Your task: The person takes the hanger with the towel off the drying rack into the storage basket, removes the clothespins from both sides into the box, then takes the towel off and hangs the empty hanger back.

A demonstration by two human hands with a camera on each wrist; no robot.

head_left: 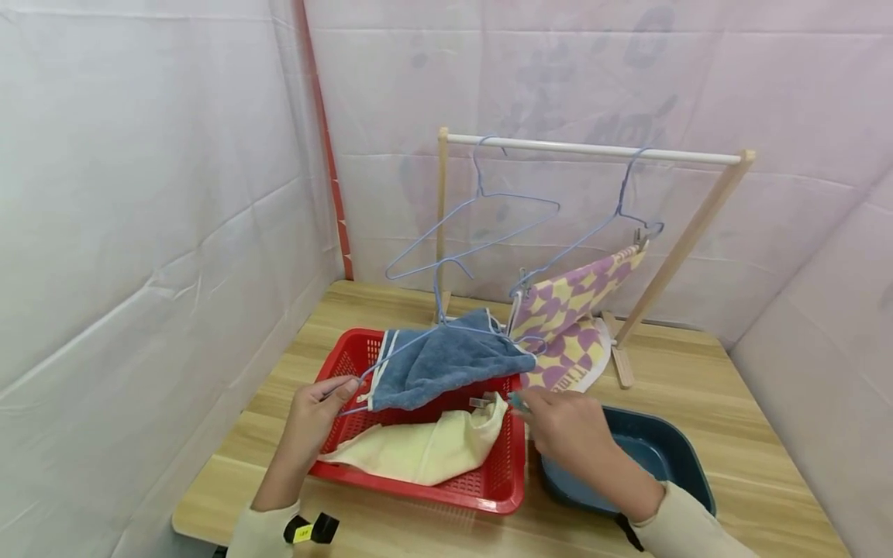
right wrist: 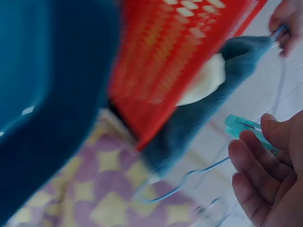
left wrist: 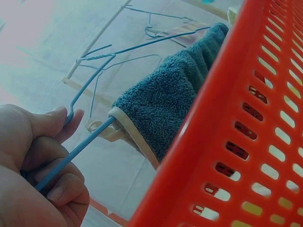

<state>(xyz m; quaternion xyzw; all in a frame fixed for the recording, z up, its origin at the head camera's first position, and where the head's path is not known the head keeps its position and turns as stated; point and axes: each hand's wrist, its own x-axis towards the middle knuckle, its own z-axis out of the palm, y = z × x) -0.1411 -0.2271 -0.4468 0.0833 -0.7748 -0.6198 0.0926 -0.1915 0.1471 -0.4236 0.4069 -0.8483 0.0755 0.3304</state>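
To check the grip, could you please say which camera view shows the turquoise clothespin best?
The right wrist view: the turquoise clothespin appears largest there, held in the right hand. The head view shows only a small bit beside that hand; the left wrist view has just a teal speck at its top edge, unidentifiable.

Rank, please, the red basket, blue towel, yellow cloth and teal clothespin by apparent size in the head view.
1. Red basket
2. Blue towel and yellow cloth, too close to rank
3. Teal clothespin
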